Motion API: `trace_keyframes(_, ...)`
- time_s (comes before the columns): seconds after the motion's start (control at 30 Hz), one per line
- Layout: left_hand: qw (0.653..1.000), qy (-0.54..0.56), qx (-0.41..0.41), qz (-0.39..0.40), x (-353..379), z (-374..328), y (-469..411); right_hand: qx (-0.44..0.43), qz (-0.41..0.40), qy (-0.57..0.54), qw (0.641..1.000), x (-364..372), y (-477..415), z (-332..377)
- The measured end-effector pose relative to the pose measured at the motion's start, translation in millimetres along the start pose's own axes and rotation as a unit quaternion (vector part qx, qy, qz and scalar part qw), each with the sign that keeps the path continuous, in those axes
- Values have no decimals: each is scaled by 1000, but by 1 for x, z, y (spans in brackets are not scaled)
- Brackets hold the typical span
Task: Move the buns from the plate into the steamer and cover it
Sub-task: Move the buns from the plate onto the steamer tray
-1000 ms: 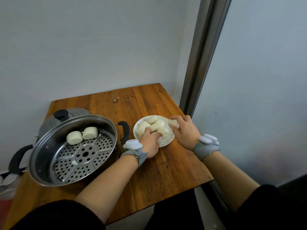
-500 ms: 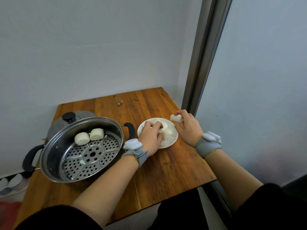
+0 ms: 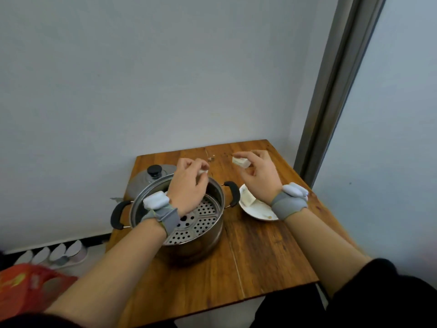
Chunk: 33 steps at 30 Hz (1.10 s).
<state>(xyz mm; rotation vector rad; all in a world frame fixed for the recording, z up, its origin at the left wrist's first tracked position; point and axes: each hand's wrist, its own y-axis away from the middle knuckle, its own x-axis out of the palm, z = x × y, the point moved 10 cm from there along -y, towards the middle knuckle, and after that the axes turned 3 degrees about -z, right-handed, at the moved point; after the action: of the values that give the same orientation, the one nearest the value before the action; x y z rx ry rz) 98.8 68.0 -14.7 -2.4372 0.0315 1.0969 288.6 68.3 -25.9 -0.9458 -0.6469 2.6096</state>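
Observation:
My left hand (image 3: 188, 184) hovers over the far side of the steel steamer pot (image 3: 212, 223), fingers closed on a white bun (image 3: 203, 171) that mostly hides behind them. My right hand (image 3: 259, 176) is raised above the table between pot and plate, pinching another white bun (image 3: 241, 162). The white plate (image 3: 256, 213) lies right of the pot, partly under my right wrist, with one bun (image 3: 247, 199) visible on it. The perforated steamer tray (image 3: 198, 223) shows in the pot; buns placed earlier are hidden by my left hand and wrist.
The pot's lid (image 3: 151, 177) with a black knob leans behind the pot at the wall. The wooden table (image 3: 260, 256) is small, with walls at the back and right. White slippers (image 3: 50, 254) and a red bag (image 3: 28, 287) lie on the floor at the left.
Both hands lifted off the plate, each with a bun. My left hand moved left over the steamer; my right hand rose above the table. The camera view shifted, so the pot sits more central.

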Motion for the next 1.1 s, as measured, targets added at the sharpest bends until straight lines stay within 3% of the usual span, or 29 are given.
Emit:
trace_keyframes(0.17,990,-123,-44,61,-18,59,17,-69,141,87,984,73,11,54)
trace_keyframes(0.33,966,-222,-91,96,-15,101,31,-80,281,237,927,132,24,53)
trace_keyframes(0.43,947,-283,-103,114,-14,119,35,-97,320,313,889,152,27,47)
trace_keyframes(0.67,924,-349,-68,141,-3,132,33,-108,365,382,842,174,38,35)
trace_keyframes(0.87,940,-310,-74,121,-6,131,31,-81,381,344,854,171,39,36)
trace_keyframes(1.1,982,-166,-87,-6,-34,105,17,-66,256,204,943,116,10,56)
